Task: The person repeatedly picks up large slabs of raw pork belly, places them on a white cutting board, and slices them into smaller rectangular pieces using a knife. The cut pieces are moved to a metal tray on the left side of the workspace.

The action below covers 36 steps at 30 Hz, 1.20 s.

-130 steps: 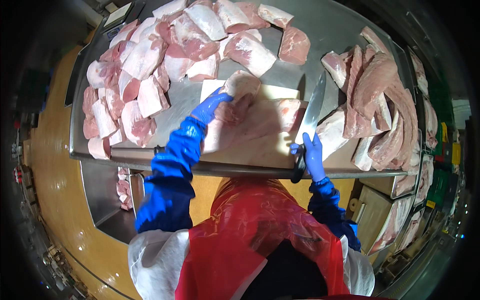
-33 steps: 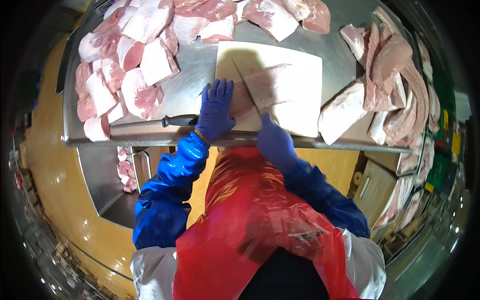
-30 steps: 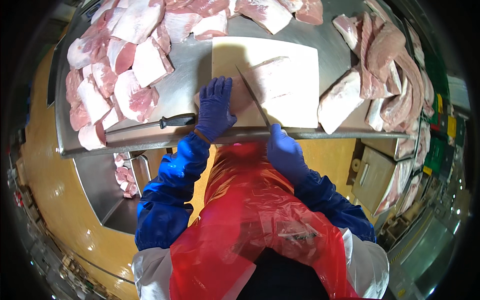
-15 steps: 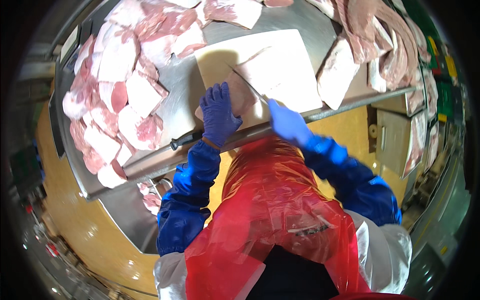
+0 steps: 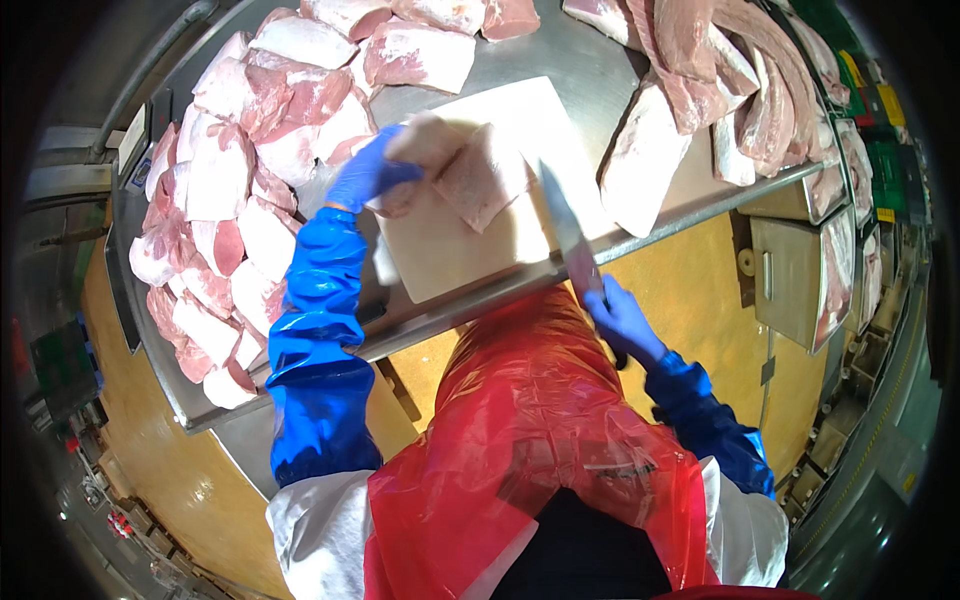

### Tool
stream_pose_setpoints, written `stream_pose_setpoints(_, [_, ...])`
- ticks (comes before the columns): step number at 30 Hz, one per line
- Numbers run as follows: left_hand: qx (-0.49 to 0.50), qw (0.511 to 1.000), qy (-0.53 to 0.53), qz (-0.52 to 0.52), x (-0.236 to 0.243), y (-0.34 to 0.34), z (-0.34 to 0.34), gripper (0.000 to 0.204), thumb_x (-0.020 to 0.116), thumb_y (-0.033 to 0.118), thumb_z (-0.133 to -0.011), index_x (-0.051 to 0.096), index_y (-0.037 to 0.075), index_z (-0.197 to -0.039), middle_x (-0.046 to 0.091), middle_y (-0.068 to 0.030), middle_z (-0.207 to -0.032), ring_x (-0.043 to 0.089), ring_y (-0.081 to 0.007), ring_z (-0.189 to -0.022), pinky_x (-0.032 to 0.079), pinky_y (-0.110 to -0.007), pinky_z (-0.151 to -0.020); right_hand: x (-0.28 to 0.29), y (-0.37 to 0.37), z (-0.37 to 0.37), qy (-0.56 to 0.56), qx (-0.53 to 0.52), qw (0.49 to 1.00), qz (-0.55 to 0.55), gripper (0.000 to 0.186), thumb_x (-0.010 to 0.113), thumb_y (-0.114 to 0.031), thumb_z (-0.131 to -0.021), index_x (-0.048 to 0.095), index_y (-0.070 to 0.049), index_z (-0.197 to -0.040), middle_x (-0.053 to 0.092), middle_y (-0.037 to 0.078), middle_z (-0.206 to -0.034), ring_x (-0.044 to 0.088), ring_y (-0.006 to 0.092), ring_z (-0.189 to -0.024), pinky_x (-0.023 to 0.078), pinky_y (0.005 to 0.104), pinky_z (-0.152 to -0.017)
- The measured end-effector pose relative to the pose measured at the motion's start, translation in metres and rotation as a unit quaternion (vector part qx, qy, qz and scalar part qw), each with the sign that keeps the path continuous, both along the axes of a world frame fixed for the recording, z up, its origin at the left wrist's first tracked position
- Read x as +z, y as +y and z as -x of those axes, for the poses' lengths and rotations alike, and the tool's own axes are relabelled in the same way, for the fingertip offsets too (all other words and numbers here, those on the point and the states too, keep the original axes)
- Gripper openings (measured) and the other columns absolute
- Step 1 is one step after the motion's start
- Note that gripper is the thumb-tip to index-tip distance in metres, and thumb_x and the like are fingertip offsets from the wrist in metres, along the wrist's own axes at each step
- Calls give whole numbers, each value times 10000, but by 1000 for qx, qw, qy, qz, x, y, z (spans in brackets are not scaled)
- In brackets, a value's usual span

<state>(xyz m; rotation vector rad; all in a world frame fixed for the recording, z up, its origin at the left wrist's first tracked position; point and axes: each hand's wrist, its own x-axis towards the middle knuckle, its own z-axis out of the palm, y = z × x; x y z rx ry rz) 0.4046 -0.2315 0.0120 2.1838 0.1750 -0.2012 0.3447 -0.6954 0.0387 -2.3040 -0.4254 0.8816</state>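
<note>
My left hand point(image 5: 368, 175), in a blue glove, grips a pale piece of meat point(image 5: 428, 143) at the left side of the white cutting board point(image 5: 440, 262). That piece is slightly blurred. Beside it, a second cut of meat point(image 5: 485, 182) lies flat on the board. My right hand point(image 5: 622, 318), also gloved, is closed round the handle of a knife point(image 5: 567, 222). The blade points away from me over the board's right edge, apart from the meat.
Many cut meat pieces point(image 5: 220, 170) are heaped on the steel table point(image 5: 520, 60) at the left and far side. Long meat strips point(image 5: 690, 80) lie at the right. The table's raised rim point(image 5: 700, 205) runs in front of me. A metal bin point(image 5: 790, 275) stands at the right.
My left hand has gone from pressing on the meat near the board's front to gripping a piece farther left. My right hand has drawn the knife off the meat, back toward me.
</note>
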Motion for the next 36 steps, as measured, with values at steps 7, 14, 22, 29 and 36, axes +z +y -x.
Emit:
stream_pose_setpoints(7, [174,883,12,435,-34,-117,16,517,543,330,-977,515,3,-1376,584,-110,-1318,547,-210,-1206,398,-350,-1067,-25,116,-126,255,-211,842,-427,359,553,-162,-992,489,-54,-1329,606,28,-980,586,102,-800,508,253,-661])
stream_pose_setpoints(14, [274,727,-160,609,47,-20,-91,673,501,527,-976,441,28,-1424,533,-136,-1368,492,-268,-1266,385,-399,-1093,50,208,-285,153,7,859,-488,323,576,-228,-959,557,-50,-1228,604,12,-933,561,101,-776,489,259,-688])
stream_pose_setpoints(22, [105,841,84,525,-48,-251,-119,593,574,199,-965,352,17,-1484,477,-106,-1437,483,-226,-1289,371,-337,-1089,7,-91,-253,-9,-239,931,-275,477,565,-157,-980,431,-3,-1412,606,88,-1206,590,176,-1090,479,304,-948])
stream_pose_setpoints(29, [-113,837,202,496,-71,-359,-209,358,672,147,-836,629,39,-1175,659,-50,-951,606,-150,-883,476,-305,-914,-71,-101,-226,38,-349,826,-442,556,581,-124,-972,348,-22,-1466,521,70,-1306,498,149,-1176,403,310,-1022])
stream_pose_setpoints(36, [-12,789,205,579,9,-296,-104,475,692,260,-878,576,14,-1268,659,-104,-1131,630,-199,-1037,496,-361,-971,6,-58,-176,16,-169,908,-383,619,532,-96,-945,276,-51,-1507,486,57,-1316,485,159,-1198,418,330,-1021])
